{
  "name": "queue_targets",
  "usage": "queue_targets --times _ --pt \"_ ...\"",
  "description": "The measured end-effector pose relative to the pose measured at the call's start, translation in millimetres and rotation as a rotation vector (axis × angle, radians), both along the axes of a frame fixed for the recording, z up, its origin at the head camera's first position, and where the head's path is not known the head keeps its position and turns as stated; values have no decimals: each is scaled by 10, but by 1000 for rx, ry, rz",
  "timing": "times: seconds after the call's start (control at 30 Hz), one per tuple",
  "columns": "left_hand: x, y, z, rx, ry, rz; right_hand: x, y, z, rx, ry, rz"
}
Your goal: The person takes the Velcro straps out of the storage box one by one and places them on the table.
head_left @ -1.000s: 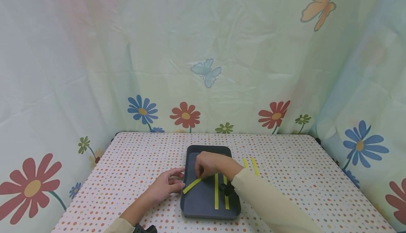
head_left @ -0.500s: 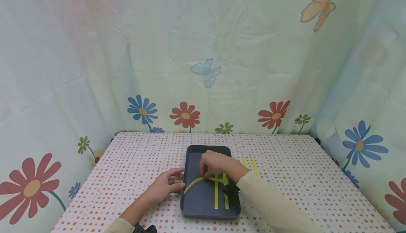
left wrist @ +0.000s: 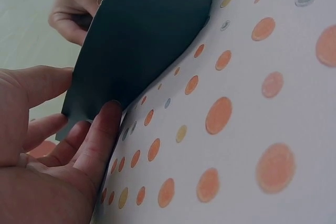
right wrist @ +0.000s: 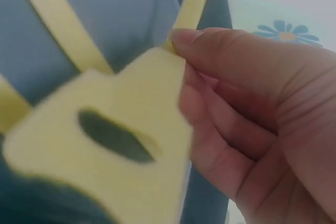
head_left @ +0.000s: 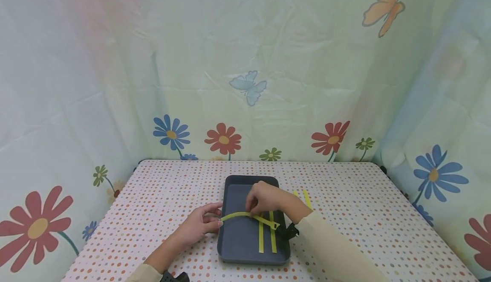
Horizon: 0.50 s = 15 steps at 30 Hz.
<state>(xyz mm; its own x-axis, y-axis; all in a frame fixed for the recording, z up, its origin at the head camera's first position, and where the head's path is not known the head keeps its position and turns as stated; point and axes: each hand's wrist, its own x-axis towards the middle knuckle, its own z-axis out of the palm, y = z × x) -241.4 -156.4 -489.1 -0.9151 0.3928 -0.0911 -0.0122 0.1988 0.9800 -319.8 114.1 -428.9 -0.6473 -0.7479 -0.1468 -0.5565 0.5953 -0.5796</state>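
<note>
A dark grey rectangular tray stands on the dotted table. My right hand is over it and pinches a long yellow strap between thumb and fingers. The strap bows across the tray towards its left rim. In the right wrist view its wide, slotted head hangs just past my thumb. Two more yellow straps lie lengthwise in the right half of the tray, partly covered by the held one. My left hand touches the tray's left side, its fingertips against the outer wall.
More yellow straps lie on the table right of the tray, partly behind my right forearm. A flower-printed curtain hangs behind the table and along its sides.
My right hand has shifted to the right and slightly towards me with the strap. The strap has swung from a diagonal to a bow across the tray. The left hand stays put.
</note>
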Motion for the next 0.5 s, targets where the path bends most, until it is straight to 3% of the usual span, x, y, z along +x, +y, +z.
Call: queue_targets --times 0.5 --pt "8 9 18 21 -22 5 100 212 -68 -202 -116 -64"
